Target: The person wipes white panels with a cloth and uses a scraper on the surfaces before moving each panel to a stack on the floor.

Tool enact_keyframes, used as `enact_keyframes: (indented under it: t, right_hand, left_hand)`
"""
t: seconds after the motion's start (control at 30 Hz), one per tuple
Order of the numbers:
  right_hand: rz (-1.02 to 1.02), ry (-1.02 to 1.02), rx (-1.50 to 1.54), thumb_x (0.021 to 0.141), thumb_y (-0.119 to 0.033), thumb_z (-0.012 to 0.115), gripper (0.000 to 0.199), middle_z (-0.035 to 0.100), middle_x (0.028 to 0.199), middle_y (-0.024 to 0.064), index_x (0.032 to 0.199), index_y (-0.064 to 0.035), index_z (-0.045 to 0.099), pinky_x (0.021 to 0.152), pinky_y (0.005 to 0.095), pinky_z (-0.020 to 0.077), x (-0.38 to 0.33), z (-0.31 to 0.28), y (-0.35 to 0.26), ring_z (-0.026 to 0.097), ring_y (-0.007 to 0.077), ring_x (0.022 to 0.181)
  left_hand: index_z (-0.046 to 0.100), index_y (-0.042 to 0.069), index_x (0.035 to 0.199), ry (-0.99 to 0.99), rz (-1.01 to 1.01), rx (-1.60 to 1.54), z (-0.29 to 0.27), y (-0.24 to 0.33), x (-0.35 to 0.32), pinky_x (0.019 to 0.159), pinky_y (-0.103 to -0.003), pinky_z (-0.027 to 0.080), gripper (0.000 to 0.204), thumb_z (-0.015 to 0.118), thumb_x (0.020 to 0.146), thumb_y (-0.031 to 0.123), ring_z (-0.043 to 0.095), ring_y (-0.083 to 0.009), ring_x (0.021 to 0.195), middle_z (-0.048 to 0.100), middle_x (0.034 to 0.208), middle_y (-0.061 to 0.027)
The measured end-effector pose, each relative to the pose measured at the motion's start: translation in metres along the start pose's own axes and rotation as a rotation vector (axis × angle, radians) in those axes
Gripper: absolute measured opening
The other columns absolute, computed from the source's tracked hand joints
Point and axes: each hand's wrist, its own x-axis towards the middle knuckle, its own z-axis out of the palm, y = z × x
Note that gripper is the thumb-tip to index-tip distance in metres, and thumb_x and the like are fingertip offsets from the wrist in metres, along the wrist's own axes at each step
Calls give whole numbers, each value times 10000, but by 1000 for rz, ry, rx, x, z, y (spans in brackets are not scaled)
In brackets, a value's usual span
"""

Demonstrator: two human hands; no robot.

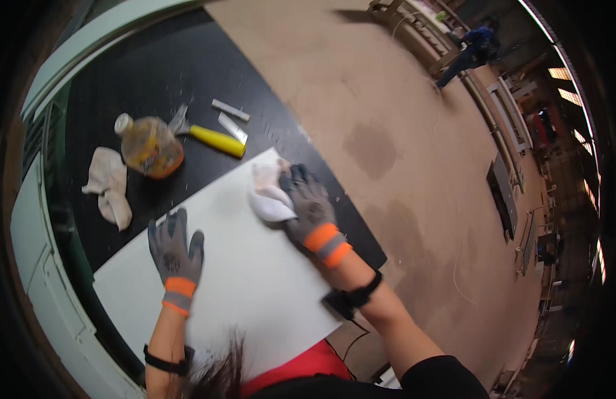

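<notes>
A white flat panel point(248, 279) lies on a black table point(155, 73). My left hand point(175, 249), in a grey glove with an orange cuff, rests flat on the panel's left part, fingers spread, holding nothing. My right hand point(311, 209), gloved the same way, presses a crumpled white cloth point(268, 196) against the panel near its far corner.
On the black table beyond the panel stand a bottle of yellow-orange liquid point(148, 145), a scraper with a yellow handle point(211, 137), two small white strips point(231, 118) and a second crumpled rag point(108, 186). A brown floor point(401, 133) stretches right; a person in blue point(471, 50) works far off.
</notes>
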Motion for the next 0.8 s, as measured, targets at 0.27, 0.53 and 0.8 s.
enact_keyframes:
  t: [0.27, 0.53, 0.8]
  right_hand:
    - [-38, -170, 84, 804, -325, 625, 749, 329, 1523, 195, 1438, -10, 379, 1190, 419, 175, 37, 20, -74, 268, 335, 1438]
    - [-318, -236, 261, 860, -172, 481, 661, 292, 1532, 233, 1463, 34, 307, 1203, 432, 140, 20, 52, -175, 218, 350, 1458]
    - [-645, -349, 521, 913, -228, 447, 562, 320, 1507, 246, 1410, 29, 391, 1200, 455, 156, 12, 98, -375, 269, 375, 1430]
  left_hand:
    - [509, -27, 1316, 59, -64, -198, 2, -21, -17, 1163, -507, 216, 519, 598, 863, 211, 443, -376, 1243, 534, 1280, -233]
    - [485, -57, 1343, 382, -277, -838, 10, -105, -101, 1109, -425, 322, 436, 511, 970, 168, 427, -324, 1318, 483, 1401, -199]
    - [490, -54, 1334, 279, -184, -281, 31, -199, -277, 1038, -448, 383, 464, 540, 958, 212, 471, -364, 1258, 494, 1366, -241]
